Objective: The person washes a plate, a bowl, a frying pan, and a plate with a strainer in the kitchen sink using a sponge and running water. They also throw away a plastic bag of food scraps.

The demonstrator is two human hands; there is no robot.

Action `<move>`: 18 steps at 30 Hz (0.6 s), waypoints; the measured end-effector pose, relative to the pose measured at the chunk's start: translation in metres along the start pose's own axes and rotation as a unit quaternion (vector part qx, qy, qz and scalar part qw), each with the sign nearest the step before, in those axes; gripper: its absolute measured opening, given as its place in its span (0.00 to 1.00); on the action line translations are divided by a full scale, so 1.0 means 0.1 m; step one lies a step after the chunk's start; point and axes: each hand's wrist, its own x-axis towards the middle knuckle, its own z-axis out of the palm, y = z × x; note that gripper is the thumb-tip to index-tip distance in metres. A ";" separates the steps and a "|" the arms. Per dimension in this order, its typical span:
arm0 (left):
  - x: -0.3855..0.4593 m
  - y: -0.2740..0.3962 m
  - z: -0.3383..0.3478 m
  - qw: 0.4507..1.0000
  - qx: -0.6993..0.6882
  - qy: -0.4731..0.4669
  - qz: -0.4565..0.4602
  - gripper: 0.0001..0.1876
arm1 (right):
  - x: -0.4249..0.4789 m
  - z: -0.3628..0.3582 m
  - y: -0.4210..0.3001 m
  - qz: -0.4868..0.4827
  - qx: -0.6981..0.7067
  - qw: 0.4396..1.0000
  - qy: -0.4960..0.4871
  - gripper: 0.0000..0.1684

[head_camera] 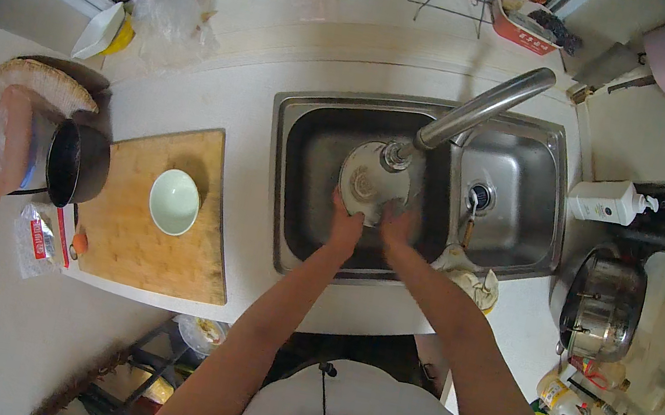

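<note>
A round pale plate (360,172) with a ringed pattern at its centre is tilted under the faucet in the larger left sink basin (306,203). My left hand (344,223) grips its lower left rim, thumb showing on the near side. At the lower right rim is my right hand (397,224), its fingers blurred and partly hidden. A greyish patch by those fingers is too blurred to make out. The curved metal faucet (487,105) reaches over the basin, its spout end covering part of the plate in this view.
Left of the sink, a pale green bowl (174,202) sits on a wooden cutting board (149,262), beside a dark pot (79,163). A cloth (475,288) lies at the sink's front edge. Rightward are a white pump bottle (604,201) and a steel pot (608,309).
</note>
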 end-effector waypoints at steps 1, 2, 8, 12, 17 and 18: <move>0.01 -0.06 0.10 1.000 0.001 0.001 0.022 0.43 | -0.11 0.25 0.21 0.041 -0.029 0.997 0.062 0.27; 0.05 -0.14 0.10 0.999 0.001 0.015 0.045 0.43 | -0.07 0.28 0.28 0.035 -0.048 0.997 0.057 0.28; 0.00 0.02 0.03 0.999 -0.025 -0.028 0.005 0.43 | 0.11 -0.07 0.12 -0.002 -0.036 0.999 -0.019 0.29; 0.10 -0.22 -0.01 0.999 -0.022 -0.035 0.025 0.43 | -0.14 -0.12 -0.13 0.044 0.072 0.995 -0.049 0.27; -0.06 0.26 -0.03 0.984 -0.012 -0.135 -0.118 0.42 | 0.87 -0.53 -0.75 -0.392 -0.265 0.871 -0.132 0.18; -0.01 0.20 -0.10 0.982 -0.007 -0.146 -0.120 0.42 | 0.82 -0.52 -1.00 -0.502 -0.220 0.825 -0.141 0.14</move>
